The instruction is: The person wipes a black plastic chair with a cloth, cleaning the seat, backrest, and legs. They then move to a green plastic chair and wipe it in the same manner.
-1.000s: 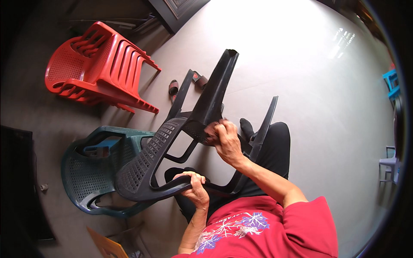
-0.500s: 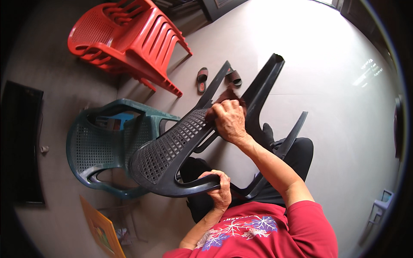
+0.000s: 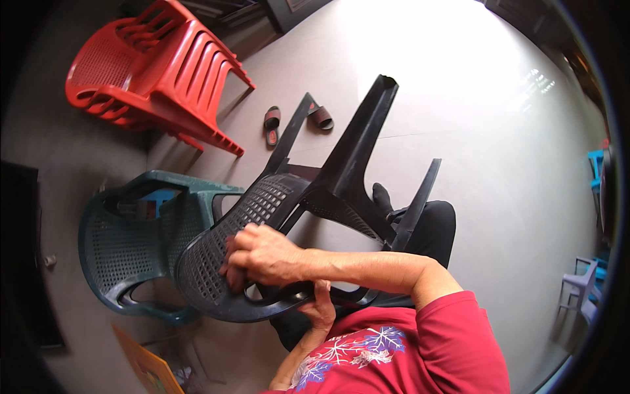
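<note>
A black plastic armchair lies tipped over my lap, its perforated backrest toward the left and its legs pointing up and away. My right hand is closed on a dark reddish-brown cloth, pressed against the backrest near its edge. Most of the cloth is hidden under the fingers. Below my right forearm, my left hand grips the chair's armrest, thumb up; its other fingers are mostly out of sight.
A green plastic armchair stands just left of the black one. Stacked red chairs are at the far left, near a pair of slippers. A dark flat panel is at the left edge; small lilac chairs are at the right.
My right hand has moved with the cloth from the seat end of the chair down and left onto the backrest. My left hand stays on the armrest. The whole view has shifted slightly.
</note>
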A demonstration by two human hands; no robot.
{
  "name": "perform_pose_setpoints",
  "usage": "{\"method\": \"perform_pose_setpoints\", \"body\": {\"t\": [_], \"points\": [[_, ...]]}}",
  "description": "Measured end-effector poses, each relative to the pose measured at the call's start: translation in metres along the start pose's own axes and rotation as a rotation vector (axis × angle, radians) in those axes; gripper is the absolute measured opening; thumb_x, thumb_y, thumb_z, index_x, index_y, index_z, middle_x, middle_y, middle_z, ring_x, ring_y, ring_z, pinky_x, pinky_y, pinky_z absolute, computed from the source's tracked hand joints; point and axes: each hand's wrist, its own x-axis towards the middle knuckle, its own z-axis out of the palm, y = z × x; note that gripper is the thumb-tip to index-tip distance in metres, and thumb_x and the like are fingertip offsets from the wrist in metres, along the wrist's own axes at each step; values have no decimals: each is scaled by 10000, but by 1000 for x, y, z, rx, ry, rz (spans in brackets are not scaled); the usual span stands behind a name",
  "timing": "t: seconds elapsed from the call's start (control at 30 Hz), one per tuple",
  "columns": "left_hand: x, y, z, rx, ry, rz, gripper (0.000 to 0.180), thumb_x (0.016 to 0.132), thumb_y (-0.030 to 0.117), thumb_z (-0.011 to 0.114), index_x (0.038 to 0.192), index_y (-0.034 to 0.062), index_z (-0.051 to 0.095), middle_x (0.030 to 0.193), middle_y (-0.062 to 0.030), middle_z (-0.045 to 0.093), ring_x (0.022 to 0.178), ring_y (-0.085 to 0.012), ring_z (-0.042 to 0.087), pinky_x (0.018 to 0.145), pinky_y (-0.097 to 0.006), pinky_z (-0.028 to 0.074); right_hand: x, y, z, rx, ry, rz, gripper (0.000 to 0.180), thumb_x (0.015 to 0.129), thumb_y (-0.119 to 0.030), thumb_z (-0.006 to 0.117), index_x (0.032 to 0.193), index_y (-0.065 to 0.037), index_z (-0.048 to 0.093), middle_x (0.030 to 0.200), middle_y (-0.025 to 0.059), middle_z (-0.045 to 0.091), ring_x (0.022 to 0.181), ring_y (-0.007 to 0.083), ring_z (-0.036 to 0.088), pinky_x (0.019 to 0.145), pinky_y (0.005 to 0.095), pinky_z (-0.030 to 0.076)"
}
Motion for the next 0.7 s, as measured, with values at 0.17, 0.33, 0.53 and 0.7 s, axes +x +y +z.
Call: {"method": "perform_pose_setpoints", "body": {"t": [0.17,0.33,0.53,0.7], "points": [[3,1,5,-47,-21,99,292,833,47,521,1033,84,311,813,-76,483,595,-123,452,514,-276,438,-40,67,-59,-537,273,83,271,684,-197,679,920,-104,580,936,74,521,859,251,514,758,354,433],[6,5,7,-41,-21,66,256,843,23,532,980,81,325,783,-65,484,592,-121,462,511,-274,444,-80,120,-127,-786,420,274,211,713,-91,637,898,-72,537,937,108,509,916,292,515,805,399,444],[8,6,7,12,-34,74,263,836,43,544,971,77,321,752,-67,484,563,-135,468,518,-288,449,-64,210,-211,-1070,495,573,239,778,-71,567,1016,-96,570,1003,111,539,937,304,518,757,415,454],[4,6,8,28,-20,72,225,843,33,511,967,96,335,763,-47,463,554,-117,426,484,-281,414,-58,255,-245,-848,964,1050,411,790,-81,550,1200,-70,520,1106,176,564,1054,339,517,886,450,450]]}}
